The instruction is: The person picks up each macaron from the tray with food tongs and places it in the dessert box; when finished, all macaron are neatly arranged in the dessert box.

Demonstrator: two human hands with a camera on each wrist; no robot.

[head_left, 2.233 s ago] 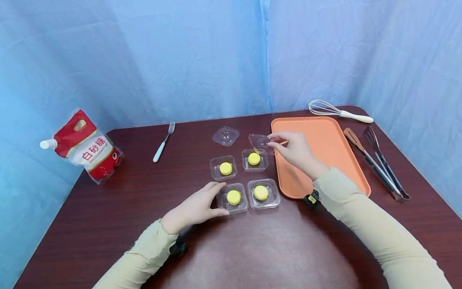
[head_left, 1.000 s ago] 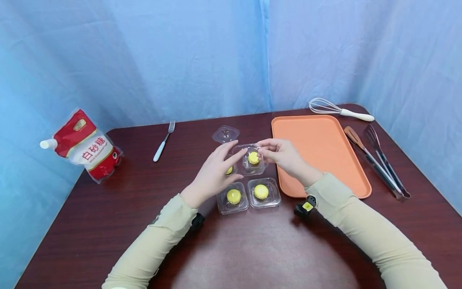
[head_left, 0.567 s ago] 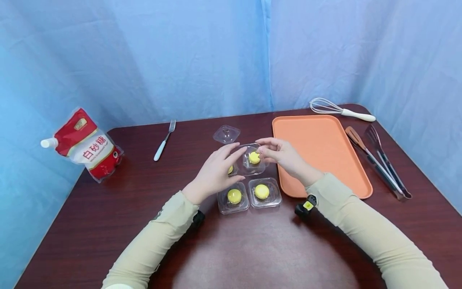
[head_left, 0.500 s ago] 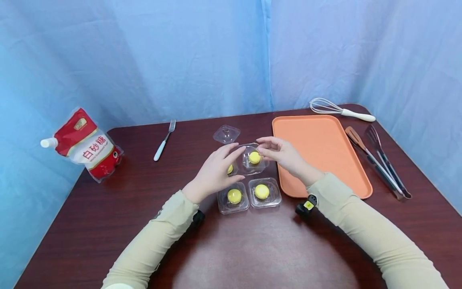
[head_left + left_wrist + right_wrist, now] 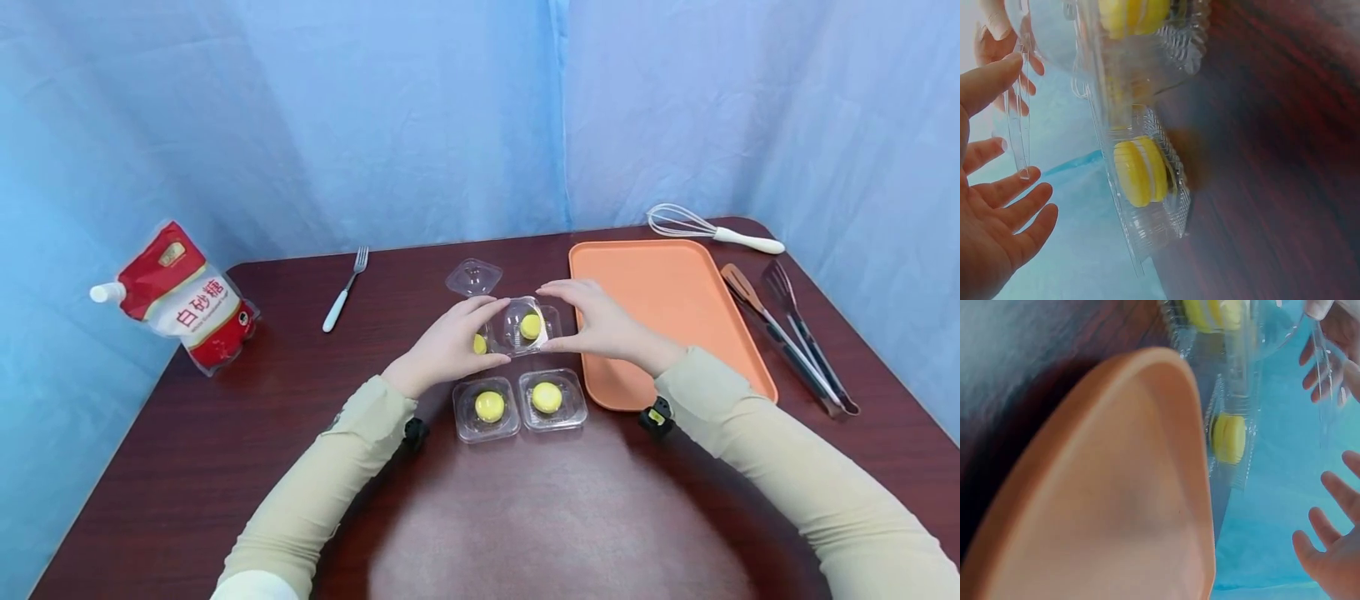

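A clear plastic lid (image 5: 512, 323) is level above the back right box (image 5: 552, 322), a clear square base with a yellow macaron (image 5: 530, 326) inside. My left hand (image 5: 452, 343) grips the lid's left side, thumb at the near edge and fingertips at the far edge. On the other side my right hand (image 5: 603, 325) holds it between thumb and index finger, its other fingers spread in the right wrist view. The left hand partly hides the back left macaron (image 5: 479, 343). Two front boxes each hold a macaron: left (image 5: 490, 407) and right (image 5: 547, 397).
Another clear lid (image 5: 473, 277) lies behind the boxes. An orange tray (image 5: 645, 275) stands to the right, with a whisk (image 5: 712, 231), tongs (image 5: 802, 350) and further utensils beyond. A fork (image 5: 346, 292) and a red-and-white sugar pouch (image 5: 183, 300) lie left.
The right hand first carried the lid from the tray side to over the back right box, and the left hand left the front left box to join it. Lately the right thumb has moved to the lid's near edge.
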